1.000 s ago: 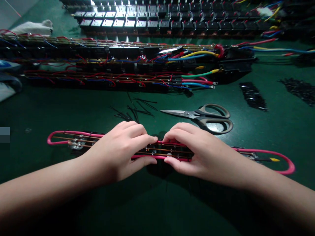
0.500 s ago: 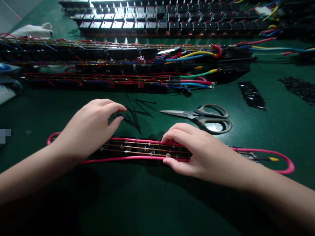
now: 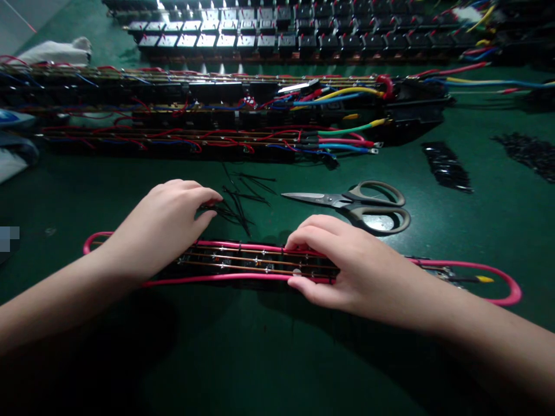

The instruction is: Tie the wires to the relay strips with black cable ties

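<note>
A long dark circuit board (image 3: 247, 263) with copper-coloured rods lies across the green table in front of me. A pinkish-red cable (image 3: 251, 278) runs along both of its long sides and loops past each end. My right hand (image 3: 347, 260) grips the board across its width, thumb on the near side and fingers on the far side. Over the board's left part hovers my left hand (image 3: 167, 222), its thumb and forefinger apart at a loose pile of thin black cable ties (image 3: 239, 209). No tie shows clearly between those fingertips; its other fingers are partly hidden.
Scissors (image 3: 321, 199) lie beyond my right hand, blades pointing left. Farther right are a bundle of black pieces (image 3: 447, 166) and a loose dark heap (image 3: 526, 155). Long wired assemblies (image 3: 208, 138) span the table's back, with rows of black modules (image 3: 269, 41) behind them.
My left hand has come slightly lower and nearer, its fingertips still beside the cable ties. My right hand keeps the same grip on the board.
</note>
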`<action>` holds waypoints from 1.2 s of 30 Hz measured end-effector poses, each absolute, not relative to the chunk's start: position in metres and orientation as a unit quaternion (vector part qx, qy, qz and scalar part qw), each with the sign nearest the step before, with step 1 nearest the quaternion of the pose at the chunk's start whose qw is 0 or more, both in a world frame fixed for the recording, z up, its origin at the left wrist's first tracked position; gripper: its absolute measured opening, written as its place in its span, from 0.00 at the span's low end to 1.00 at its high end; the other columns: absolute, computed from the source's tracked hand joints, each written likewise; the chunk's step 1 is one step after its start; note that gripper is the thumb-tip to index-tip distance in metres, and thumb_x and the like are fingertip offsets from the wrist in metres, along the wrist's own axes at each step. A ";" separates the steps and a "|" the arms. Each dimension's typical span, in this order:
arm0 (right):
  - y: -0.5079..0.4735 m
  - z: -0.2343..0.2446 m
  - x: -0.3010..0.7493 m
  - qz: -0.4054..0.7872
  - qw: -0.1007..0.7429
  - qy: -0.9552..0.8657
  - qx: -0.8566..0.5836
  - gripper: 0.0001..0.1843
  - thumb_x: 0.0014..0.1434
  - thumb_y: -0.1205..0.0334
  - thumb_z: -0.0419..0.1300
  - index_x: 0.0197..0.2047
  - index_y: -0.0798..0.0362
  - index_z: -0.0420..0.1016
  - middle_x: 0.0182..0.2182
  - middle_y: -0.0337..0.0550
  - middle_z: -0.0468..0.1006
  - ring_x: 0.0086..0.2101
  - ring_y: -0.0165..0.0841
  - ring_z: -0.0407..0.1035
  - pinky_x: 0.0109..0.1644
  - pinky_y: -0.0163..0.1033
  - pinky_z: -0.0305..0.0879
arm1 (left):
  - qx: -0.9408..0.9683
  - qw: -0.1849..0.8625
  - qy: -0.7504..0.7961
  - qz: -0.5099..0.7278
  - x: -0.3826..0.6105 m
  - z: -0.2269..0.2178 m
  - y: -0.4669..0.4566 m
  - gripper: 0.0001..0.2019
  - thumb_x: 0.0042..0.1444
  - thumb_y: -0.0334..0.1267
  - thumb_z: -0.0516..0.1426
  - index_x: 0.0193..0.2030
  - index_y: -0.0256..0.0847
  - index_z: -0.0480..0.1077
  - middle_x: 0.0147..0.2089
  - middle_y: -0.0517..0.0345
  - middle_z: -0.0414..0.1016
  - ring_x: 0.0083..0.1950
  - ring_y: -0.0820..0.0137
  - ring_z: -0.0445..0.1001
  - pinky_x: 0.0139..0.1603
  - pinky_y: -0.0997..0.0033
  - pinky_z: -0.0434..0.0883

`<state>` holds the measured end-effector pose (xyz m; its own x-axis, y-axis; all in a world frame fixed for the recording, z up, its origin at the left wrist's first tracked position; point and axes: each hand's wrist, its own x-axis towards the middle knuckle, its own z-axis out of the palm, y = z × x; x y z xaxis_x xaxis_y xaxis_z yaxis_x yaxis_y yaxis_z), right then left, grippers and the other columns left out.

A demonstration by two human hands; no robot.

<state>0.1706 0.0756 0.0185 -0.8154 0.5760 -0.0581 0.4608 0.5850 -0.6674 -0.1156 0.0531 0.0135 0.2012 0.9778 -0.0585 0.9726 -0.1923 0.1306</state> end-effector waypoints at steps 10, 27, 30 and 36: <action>0.076 0.017 0.172 0.344 0.093 -0.889 -0.287 0.12 0.59 0.62 0.67 0.45 0.54 0.76 0.42 0.44 0.75 0.39 0.35 0.70 0.40 0.39 0.66 | 0.773 0.073 0.629 0.022 -0.111 0.016 0.053 0.16 0.64 0.39 0.53 0.50 0.37 0.80 0.48 0.46 0.82 0.50 0.52 0.79 0.57 0.48 0.74; 0.079 0.019 0.171 0.339 0.092 -0.892 -0.283 0.12 0.58 0.62 0.67 0.46 0.54 0.75 0.42 0.45 0.76 0.39 0.36 0.70 0.40 0.40 0.68 | 0.770 0.051 0.635 -0.027 -0.111 0.018 0.054 0.15 0.65 0.41 0.50 0.43 0.43 0.78 0.46 0.50 0.82 0.48 0.51 0.79 0.50 0.47 0.74; 0.082 0.020 0.169 0.328 0.102 -0.896 -0.280 0.11 0.58 0.62 0.66 0.45 0.53 0.76 0.41 0.46 0.76 0.39 0.37 0.71 0.40 0.41 0.68 | 0.772 0.047 0.633 -0.030 -0.112 0.018 0.054 0.14 0.64 0.42 0.50 0.42 0.43 0.77 0.45 0.51 0.82 0.47 0.52 0.79 0.49 0.49 0.74; -0.036 -0.020 0.201 0.289 0.144 -0.907 -0.270 0.14 0.56 0.55 0.69 0.45 0.49 0.77 0.37 0.46 0.78 0.40 0.40 0.72 0.42 0.42 0.70 | 0.774 0.041 0.632 -0.027 -0.113 0.016 0.054 0.16 0.64 0.43 0.48 0.40 0.44 0.77 0.44 0.51 0.81 0.46 0.53 0.78 0.48 0.52 0.73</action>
